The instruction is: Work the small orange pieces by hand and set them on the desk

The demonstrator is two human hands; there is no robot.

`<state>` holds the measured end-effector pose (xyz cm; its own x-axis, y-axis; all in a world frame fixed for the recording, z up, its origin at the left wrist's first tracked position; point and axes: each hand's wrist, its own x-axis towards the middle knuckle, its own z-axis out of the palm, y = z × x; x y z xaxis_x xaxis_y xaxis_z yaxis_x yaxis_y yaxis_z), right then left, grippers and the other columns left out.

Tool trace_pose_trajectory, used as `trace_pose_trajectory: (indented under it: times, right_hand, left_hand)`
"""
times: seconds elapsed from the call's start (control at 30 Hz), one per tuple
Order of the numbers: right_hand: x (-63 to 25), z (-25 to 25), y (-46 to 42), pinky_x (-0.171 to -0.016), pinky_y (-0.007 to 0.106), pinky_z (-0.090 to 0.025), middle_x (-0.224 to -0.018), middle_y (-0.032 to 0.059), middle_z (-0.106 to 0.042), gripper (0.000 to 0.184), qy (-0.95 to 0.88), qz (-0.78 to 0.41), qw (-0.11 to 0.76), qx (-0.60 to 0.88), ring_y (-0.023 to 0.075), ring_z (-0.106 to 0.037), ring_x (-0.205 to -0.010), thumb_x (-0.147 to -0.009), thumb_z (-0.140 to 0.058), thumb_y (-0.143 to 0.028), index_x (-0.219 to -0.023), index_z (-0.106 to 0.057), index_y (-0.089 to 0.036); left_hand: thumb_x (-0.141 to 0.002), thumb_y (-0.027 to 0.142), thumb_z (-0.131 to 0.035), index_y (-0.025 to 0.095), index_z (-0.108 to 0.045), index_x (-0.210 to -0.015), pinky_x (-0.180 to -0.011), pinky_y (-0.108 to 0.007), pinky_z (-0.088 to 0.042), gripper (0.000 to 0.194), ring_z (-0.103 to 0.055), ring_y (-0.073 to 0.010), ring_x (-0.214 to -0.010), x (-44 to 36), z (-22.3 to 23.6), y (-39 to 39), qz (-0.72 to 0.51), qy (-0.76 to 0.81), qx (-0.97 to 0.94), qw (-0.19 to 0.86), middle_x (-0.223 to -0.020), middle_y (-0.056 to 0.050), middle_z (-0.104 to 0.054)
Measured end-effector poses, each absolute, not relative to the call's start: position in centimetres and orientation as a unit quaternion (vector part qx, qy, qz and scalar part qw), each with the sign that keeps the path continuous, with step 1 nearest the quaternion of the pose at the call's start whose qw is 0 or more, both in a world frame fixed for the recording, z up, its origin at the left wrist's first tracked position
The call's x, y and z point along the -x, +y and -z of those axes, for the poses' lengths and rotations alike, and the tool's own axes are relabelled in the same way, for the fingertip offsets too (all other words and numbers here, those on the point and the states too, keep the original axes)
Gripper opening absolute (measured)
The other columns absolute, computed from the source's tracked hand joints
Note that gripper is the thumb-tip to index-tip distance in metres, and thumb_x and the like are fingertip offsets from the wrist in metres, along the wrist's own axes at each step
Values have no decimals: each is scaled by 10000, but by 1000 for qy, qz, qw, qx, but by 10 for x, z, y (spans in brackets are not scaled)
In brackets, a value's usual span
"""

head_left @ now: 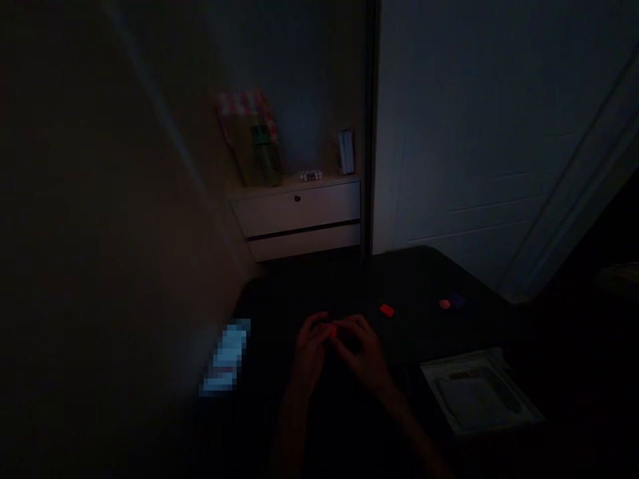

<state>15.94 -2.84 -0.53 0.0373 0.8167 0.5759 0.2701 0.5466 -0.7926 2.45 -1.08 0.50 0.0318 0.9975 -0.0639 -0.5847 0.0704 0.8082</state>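
Observation:
Both hands meet above the dark table [289, 299]. My left hand [311, 344] has its fingers closed round a small bright red lump [334, 330], perhaps clay, though the dim light hides its exact kind. From the other side, the thumb and fingers of my right hand [363, 347] pinch the same lump. Just beyond my right hand lies a small red block [387, 311]. Farther right, a pink lump [444, 304] rests beside a dark purple piece [458, 301].
A pixelated bright panel [227, 358] is at the table's left edge. At the right front lies a pale, flat packet [479, 396]. Behind stands a drawer cabinet [309, 216] bearing a green-capped bottle [267, 156] and upright books [346, 152]. A pale door or panel [449, 133] rises behind right.

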Motion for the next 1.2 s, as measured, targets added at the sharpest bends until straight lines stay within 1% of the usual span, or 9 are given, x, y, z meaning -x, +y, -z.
trace_pose_trajectory:
  times: [0.1,0.3,0.47,0.6,0.73,0.83,0.9,1.03,1.2]
  right_hand:
    - [-159,5,-28,-812,319,-567,-1028,50,-637,186,-652,-230,591,416,184,-663,-873,-899,-699,-255,-1083,-725,-251]
    - [-160,3,-30,-818,325,-565,-1034,50,-641,220,-650,-235,593,413,188,-663,-886,-909,-683,-257,-1126,-717,-264]
    - [-159,1,-29,-792,328,-565,-1004,56,-688,214,-629,-244,605,424,199,-677,-873,-932,-660,-303,-1133,-716,-252]
    - [-159,4,-25,-784,337,-563,-950,57,-734,200,-609,-258,603,446,212,-699,-848,-942,-650,-358,-1070,-730,-226]
    - [-160,8,-23,-829,352,-557,-992,68,-749,213,-596,-263,606,457,230,-704,-914,-951,-636,-391,-1037,-736,-223]
    - [-160,10,-22,-856,364,-556,-1016,74,-753,224,-580,-269,617,459,239,-707,-948,-960,-623,-401,-1036,-736,-223]
    - [-160,10,-21,-863,372,-558,-1033,78,-756,233,-575,-273,621,458,244,-710,-961,-959,-624,-407,-1051,-735,-224]
    - [-160,8,-22,-878,380,-557,-1082,81,-749,247,-586,-268,619,449,246,-703,-991,-968,-612,-394,-1115,-728,-233]
    - [-161,5,-23,-831,359,-556,-1003,65,-740,202,-619,-254,603,435,231,-697,-927,-981,-593,-361,-1060,-745,-254]
  left_hand:
    - [-615,208,-905,175,-714,-1036,-762,-249,-504,463,-690,-140,-766,-25,-4,-10,-612,330,-305,651,-792,-15,-743]
    - [-689,276,-872,181,-707,-1060,-779,-275,-511,417,-692,-159,-807,-26,-3,-11,-613,340,-319,638,-849,-32,-747]
    - [-681,274,-888,186,-701,-1051,-800,-282,-513,423,-703,-176,-855,-27,-5,-12,-623,346,-328,620,-898,-34,-749]
    - [-661,246,-900,188,-709,-1033,-818,-295,-515,422,-714,-183,-852,-29,-3,-12,-631,351,-344,600,-895,-31,-756]
    - [-680,269,-893,184,-729,-1042,-835,-299,-509,407,-712,-198,-903,-30,1,-10,-624,367,-363,586,-941,-57,-767]
    - [-692,312,-889,167,-758,-1002,-822,-299,-509,367,-702,-213,-935,-31,4,-9,-618,387,-378,571,-994,-93,-767]
    - [-696,336,-886,159,-775,-957,-799,-297,-509,334,-698,-217,-920,-31,4,-9,-614,400,-387,560,-985,-103,-767]
    - [-697,353,-884,165,-789,-913,-782,-290,-509,301,-692,-207,-878,-31,5,-8,-620,409,-401,537,-938,-89,-769]
    - [-722,350,-860,165,-789,-902,-789,-296,-514,268,-688,-203,-855,-31,6,-7,-617,410,-420,525,-911,-83,-769]
